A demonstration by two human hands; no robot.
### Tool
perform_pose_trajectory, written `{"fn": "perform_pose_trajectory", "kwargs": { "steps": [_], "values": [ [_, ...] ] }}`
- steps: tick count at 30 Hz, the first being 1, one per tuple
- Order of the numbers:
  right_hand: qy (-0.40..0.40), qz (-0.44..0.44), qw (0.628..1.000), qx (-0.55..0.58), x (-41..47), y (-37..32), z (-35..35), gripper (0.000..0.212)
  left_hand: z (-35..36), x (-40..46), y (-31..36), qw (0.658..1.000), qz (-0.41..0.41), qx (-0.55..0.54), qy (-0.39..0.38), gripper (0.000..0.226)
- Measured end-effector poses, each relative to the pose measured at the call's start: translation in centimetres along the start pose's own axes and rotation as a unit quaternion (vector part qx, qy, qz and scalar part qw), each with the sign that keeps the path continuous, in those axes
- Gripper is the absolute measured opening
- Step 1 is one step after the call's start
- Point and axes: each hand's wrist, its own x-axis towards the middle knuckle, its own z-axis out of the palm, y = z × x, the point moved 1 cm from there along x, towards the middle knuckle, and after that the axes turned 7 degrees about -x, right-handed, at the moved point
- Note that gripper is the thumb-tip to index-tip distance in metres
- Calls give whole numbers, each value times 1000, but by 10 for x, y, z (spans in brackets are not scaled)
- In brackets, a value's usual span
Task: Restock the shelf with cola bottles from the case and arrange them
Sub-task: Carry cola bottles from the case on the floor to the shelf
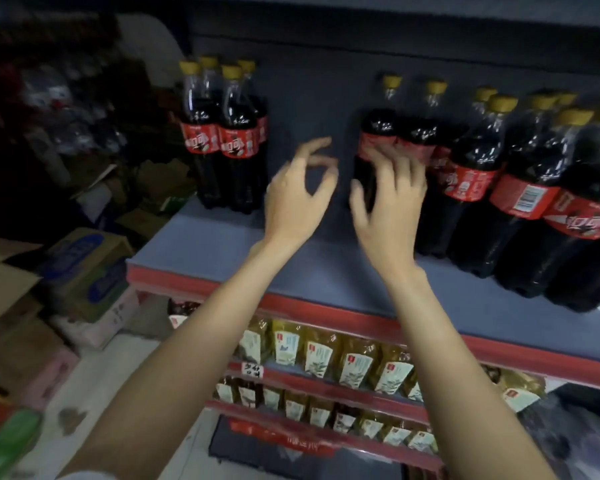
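With the left hand [300, 195] loose and empty, the right hand [388, 199] should wrap squarely round the dark yellow-capped plastic cola bottle [378, 133] before sliding it.

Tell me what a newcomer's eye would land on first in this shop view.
First, the two bare hands raised mid-frame over the grey shelf board with red edge: the left hand with loosely curled fingers holding nothing, the right hand spread against a dark cola bottle with red label and yellow cap. Next, the cluster of four matching cola bottles at the shelf's left end, with a bare gap between.
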Motion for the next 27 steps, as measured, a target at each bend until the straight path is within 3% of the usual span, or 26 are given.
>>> {"fn": "perform_pose_trajectory", "kwargs": {
  "steps": [3, 6, 9, 12, 15, 18, 22, 27],
  "values": [
    [35, 10, 986, 163, -14, -51, -18, 23, -52, -36, 19, 995, 29, -30, 94, 23],
    [58, 70, 946, 311, -32, -110, -26, 13, -112, -75, 29, 983, 23, -36, 176, 17],
    [-2, 99, 901, 421, -59, -168, -22, 14, -178, -123, 21, 977, -13, -20, 214, 15],
    [-133, 88, 866, 474, -96, -221, 1, 11, -250, -172, 0, 973, -96, 29, 207, 14],
    [-319, 45, 813, 485, -138, -283, 41, 18, -330, -225, -28, 952, -197, 114, 207, 16],
    [-441, 13, 766, 468, -179, -348, 83, 27, -408, -266, -54, 922, -267, 192, 204, 20],
    [-562, 0, 707, 430, -225, -430, 137, 30, -501, -301, -95, 881, -331, 267, 207, 23],
    [-637, -49, 676, 367, -257, -516, 215, 34, -600, -328, -171, 816, -457, 271, 227, 27]
  ]
}}
